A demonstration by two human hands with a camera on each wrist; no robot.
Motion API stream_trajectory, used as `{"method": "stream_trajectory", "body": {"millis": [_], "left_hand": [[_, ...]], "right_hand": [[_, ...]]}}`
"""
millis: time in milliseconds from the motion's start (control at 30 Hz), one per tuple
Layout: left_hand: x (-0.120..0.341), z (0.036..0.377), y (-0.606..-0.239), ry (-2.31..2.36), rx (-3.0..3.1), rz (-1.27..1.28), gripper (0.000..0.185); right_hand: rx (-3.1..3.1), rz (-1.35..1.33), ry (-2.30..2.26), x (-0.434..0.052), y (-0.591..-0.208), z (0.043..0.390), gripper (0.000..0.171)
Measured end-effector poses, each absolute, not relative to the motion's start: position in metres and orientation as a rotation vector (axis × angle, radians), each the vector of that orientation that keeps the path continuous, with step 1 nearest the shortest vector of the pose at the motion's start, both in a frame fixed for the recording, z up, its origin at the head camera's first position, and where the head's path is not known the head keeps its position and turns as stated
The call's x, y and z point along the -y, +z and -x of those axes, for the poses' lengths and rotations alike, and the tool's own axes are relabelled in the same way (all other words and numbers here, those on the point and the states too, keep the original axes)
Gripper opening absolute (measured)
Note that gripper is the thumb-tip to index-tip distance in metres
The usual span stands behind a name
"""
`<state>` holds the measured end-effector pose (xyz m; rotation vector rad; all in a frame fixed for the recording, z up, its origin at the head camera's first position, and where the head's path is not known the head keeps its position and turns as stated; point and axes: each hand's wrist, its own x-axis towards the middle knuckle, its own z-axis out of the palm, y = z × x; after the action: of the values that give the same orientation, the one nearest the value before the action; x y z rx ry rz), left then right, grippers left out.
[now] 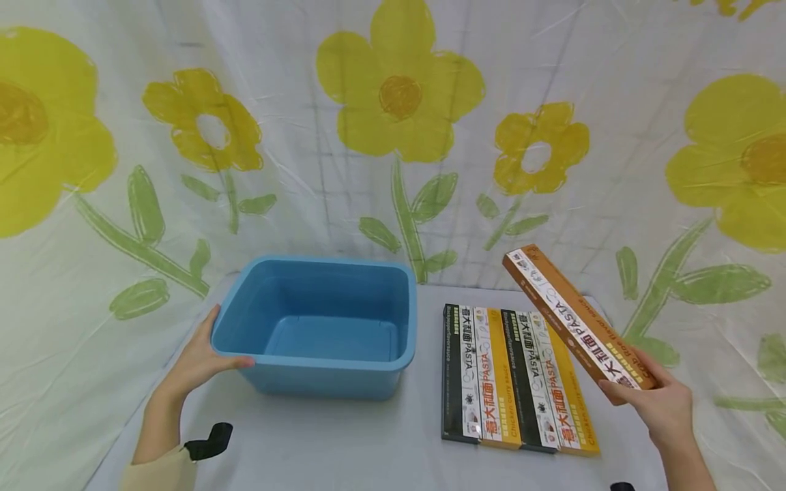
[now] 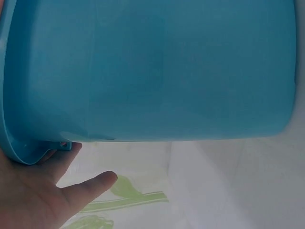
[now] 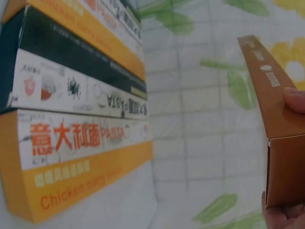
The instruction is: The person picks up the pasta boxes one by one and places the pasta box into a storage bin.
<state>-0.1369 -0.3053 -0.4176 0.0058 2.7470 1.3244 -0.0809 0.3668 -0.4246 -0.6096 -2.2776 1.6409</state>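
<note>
Head view, centre-left: blue tub (image 1: 319, 327) is steadied at its left rim by the left hand (image 1: 199, 361); thumb is laid along the near rim, remaining fingers are hidden behind the wall, so their spread cannot be told from this view. In the left-wrist view the palm is seen under the rim w/ fingers (image 2: 88, 188) relaxed & extended, not curled round it. Lower right of the head view: a brown pasta box (image 1: 577, 320) is held lifted & tilted, far end up, by the right hand (image 1: 657, 406); near end is pinched betw. thumb & fingers. In the right-wrist view a fingertip (image 3: 295, 99) is seen pressed on the box's upper face.

Four pasta boxes (image 1: 516, 378) are laid side by side, touching, on the white table (image 1: 344, 443), just right of the tub.

Progress, as judged: the tub interior is seen empty, so nothing is packed yet; one box is in hand, four are left on the table. Work is at its start.
</note>
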Motion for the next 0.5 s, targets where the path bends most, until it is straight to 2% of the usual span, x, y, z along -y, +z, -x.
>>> {"method": "stream_trajectory", "body": {"millis": [267,500], "left_hand": [[0.304,0.138,-0.418,1.333,-2.745,-0.016,0.125],[0.304,0.135,-0.417,1.320,-2.739,0.009,0.124]], "right_hand": [[2.363,0.182,1.723,-0.325,-0.409,0.092,0.080],[2.535,-0.072,1.715,-0.279,-0.388,0.112,0.084]]}}
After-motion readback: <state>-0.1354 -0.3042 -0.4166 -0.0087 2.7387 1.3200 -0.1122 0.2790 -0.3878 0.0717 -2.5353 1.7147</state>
